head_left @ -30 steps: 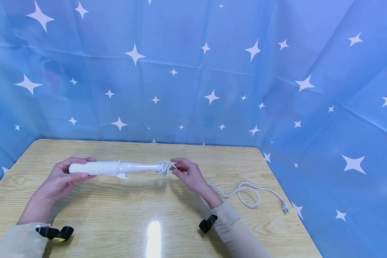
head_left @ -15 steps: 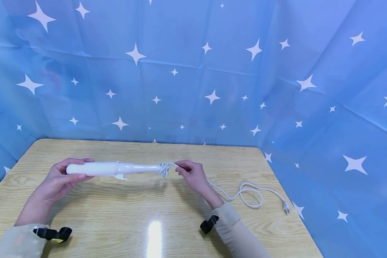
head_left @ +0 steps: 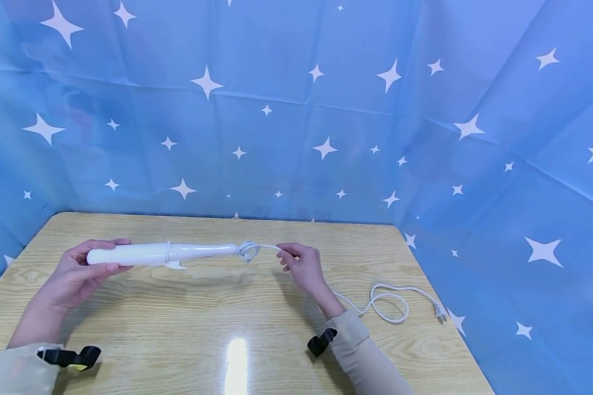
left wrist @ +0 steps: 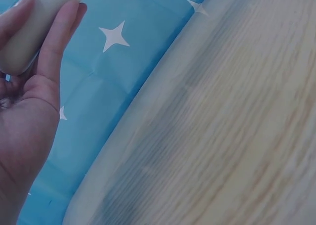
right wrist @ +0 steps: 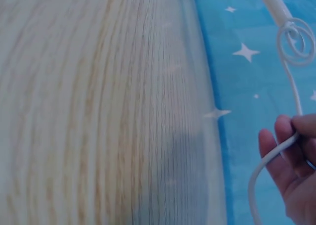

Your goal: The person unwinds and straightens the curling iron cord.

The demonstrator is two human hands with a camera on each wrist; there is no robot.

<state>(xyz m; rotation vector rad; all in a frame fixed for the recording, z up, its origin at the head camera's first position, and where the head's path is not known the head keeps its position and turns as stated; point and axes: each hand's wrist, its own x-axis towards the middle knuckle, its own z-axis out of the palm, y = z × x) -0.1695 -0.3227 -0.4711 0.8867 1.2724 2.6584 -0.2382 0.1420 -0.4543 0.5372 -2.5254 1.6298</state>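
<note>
A white curling iron (head_left: 197,252) is held level above the table, its thicker end at the left and a small tab jutting below its middle. My left hand (head_left: 79,271) grips the thick end between thumb and fingers; this grip also shows in the left wrist view, around the rounded end (left wrist: 29,37). From the thin end comes a white cord (head_left: 247,250), looped in a small coil right beside the iron. My right hand (head_left: 303,269) pinches the cord a short way past that coil, and the right wrist view shows the cord (right wrist: 295,89) running between thumb and fingers.
The rest of the cord lies in a loose loop on the wooden table (head_left: 178,340), ending in a plug (head_left: 440,312) near the right edge. A blue star-patterned curtain (head_left: 277,109) hangs behind and beside the table.
My right hand has moved right, drawing the cord out straighter from the coil. My left hand has shifted left with the curling iron. The loop and plug have slid slightly right.
</note>
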